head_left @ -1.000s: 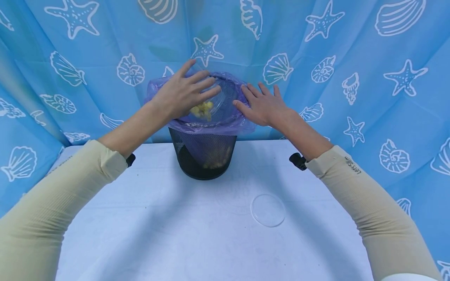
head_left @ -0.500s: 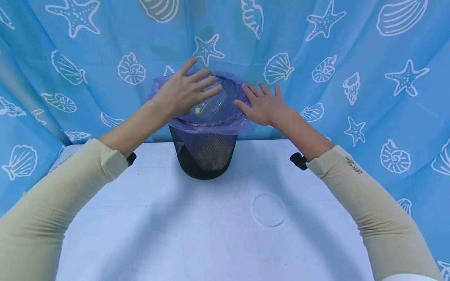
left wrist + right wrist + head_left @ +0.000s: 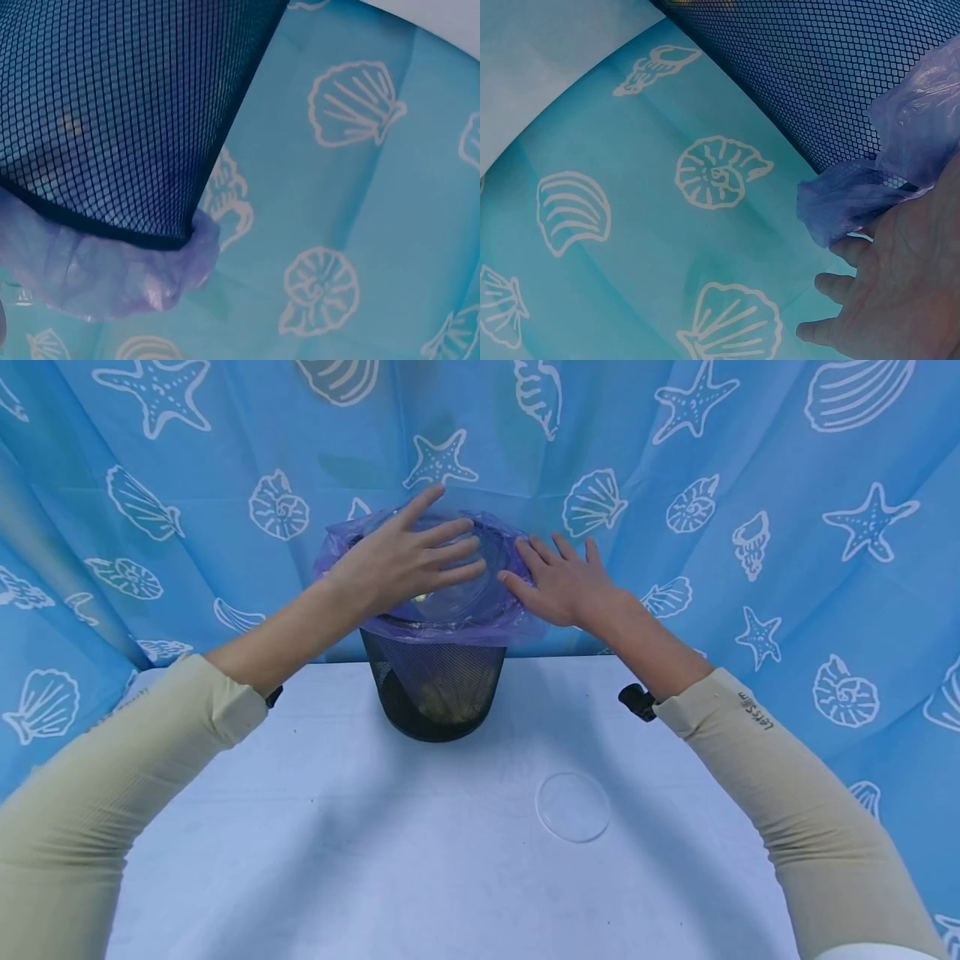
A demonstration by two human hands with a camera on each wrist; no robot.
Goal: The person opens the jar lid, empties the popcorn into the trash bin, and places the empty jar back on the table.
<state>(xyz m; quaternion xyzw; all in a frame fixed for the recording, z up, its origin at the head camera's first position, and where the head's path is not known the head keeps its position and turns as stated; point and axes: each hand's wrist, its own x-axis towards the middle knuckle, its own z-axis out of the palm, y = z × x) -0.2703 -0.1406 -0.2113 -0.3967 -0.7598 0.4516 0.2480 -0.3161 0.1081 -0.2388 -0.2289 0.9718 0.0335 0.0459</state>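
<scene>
In the head view a black mesh wastebasket [image 3: 442, 689] stands at the table's far edge, lined with a purple plastic bag [image 3: 480, 631] folded over its rim. Over the opening, my left hand [image 3: 397, 560] holds a clear plastic container [image 3: 457, 602], fingers spread across it and thumb hidden. A small bit of yellow [image 3: 420, 598] shows below that hand, and yellowish matter shows dimly through the mesh low down. My right hand [image 3: 566, 583] rests at the right rim, fingers straight, thumb over the bag. The right wrist view shows its fingers [image 3: 832, 289] beside the purple bag [image 3: 840, 199].
A clear round lid [image 3: 572, 807] lies on the white table [image 3: 450, 877], right of the middle. Behind the wastebasket hangs a blue curtain [image 3: 495, 468] with white shells and starfish.
The yellow pieces in the clear container have dropped into the wastebasket, leaving little yellow visible. My left hand has shifted slightly right over the opening. My right hand has stayed in place.
</scene>
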